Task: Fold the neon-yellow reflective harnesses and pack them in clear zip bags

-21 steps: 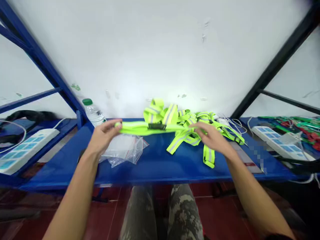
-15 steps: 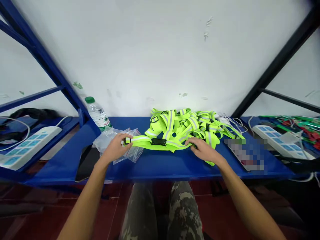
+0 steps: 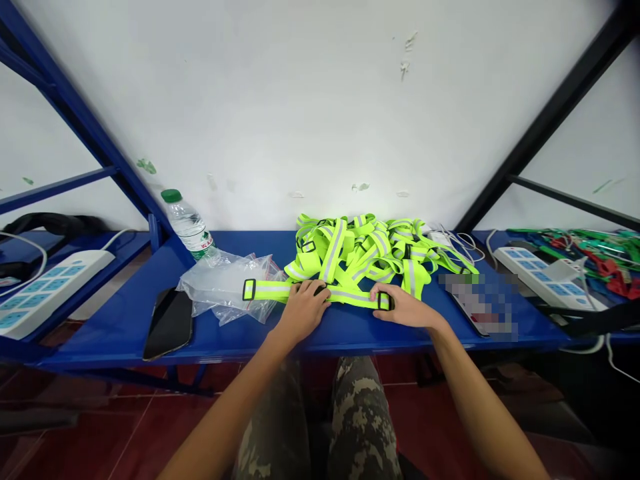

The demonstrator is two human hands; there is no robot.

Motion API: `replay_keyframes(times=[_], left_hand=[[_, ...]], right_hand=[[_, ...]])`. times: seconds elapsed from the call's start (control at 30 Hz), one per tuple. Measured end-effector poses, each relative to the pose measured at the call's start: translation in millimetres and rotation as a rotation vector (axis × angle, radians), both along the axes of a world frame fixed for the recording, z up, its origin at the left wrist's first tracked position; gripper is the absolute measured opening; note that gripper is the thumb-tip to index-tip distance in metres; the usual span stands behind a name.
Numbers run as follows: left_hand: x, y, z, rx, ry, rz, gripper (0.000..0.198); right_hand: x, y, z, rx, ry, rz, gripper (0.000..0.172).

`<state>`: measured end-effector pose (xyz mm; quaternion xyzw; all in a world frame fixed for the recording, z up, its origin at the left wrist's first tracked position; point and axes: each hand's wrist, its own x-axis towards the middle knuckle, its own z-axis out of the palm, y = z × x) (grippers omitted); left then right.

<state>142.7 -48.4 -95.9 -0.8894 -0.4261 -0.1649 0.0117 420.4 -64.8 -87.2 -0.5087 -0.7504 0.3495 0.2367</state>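
Observation:
A neon-yellow reflective strap (image 3: 353, 296) with a grey stripe lies stretched flat along the front of a tangled pile of similar straps (image 3: 365, 247). My left hand (image 3: 306, 308) is closed over its middle, covering most of the black buckle there. At the strap's right end my right hand (image 3: 404, 307) pinches it beside a black slider (image 3: 385, 301). Another black slider (image 3: 249, 289) sits at the free left end, which rests over clear plastic bags (image 3: 215, 283).
A green-capped water bottle (image 3: 187, 223) leans at the back left of the blue table (image 3: 280, 340). A black phone (image 3: 170, 325) lies near the front left, and a blurred-out flat object (image 3: 475, 303) on the right. Power strips (image 3: 547, 277) and blue and black frame posts flank the table.
My left hand has moved right from the strap's left end to its middle buckle, leaving that end free. The strap's right end, with its slider, now shows at my right hand.

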Motion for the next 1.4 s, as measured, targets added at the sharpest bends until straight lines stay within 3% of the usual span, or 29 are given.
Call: replay_keyframes(times=[0.2, 0.33, 0.4, 0.57, 0.7, 0.8, 0.9, 0.97, 1.07, 1.2, 1.3, 1.4], left_hand=[[5.8, -6.7, -4.6, 0.015, -0.03, 0.076, 0.019], [16.9, -11.9, -8.4, 0.022, -0.045, 0.13, 0.019], [22.9, -15.2, -8.6, 0.009, -0.067, 0.155, 0.021], [29.9, -22.2, -0.8, -0.128, -0.248, 0.151, 0.034], [24.1, -17.2, 3.6, -0.357, -0.677, 0.128, 0.042], [16.6, -8.2, 0.8, -0.476, -1.046, 0.166, 0.035], [8.7, -2.5, -1.7, -0.485, -1.2, 0.291, 0.029], [4.6, -2.3, -0.9, -0.427, -1.126, 0.403, 0.026], [2.3, -5.5, 2.5, -0.25, -0.857, 0.535, 0.018], [3.4, -16.4, 5.5, -0.042, -0.614, 0.568, 0.015], [-3.8, -37.1, 5.0, 0.051, -0.587, 0.603, 0.016], [-26.2, -65.5, 3.1, -0.015, -0.551, 0.706, 0.024]], right_hand=[[0.9, -2.7, -6.3, -0.212, 0.702, -0.255, 0.046], [-4.3, 2.2, -10.5, -0.147, 1.0, -0.536, 0.048], [-10.8, 5.0, -10.2, -0.058, 1.034, -0.596, 0.048], [-50.5, 6.9, -7.3, 0.33, 0.739, -0.611, 0.028], [-98.6, 2.9, -8.6, 0.717, 0.254, -0.456, 0.021], [-125.7, 1.5, -13.4, 0.808, 0.026, -0.304, 0.023], [-135.7, 2.6, -18.7, 0.792, -0.068, -0.187, 0.023], [-135.2, 4.1, -21.6, 0.78, -0.11, -0.123, 0.023], [-131.6, 6.5, -24.9, 0.763, -0.181, -0.032, 0.022], [-130.9, 8.5, -26.7, 0.754, -0.282, 0.06, 0.024], [-131.9, 8.3, -25.9, 0.755, -0.344, 0.089, 0.026], [-131.6, 7.3, -26.5, 0.76, -0.373, 0.107, 0.028]])
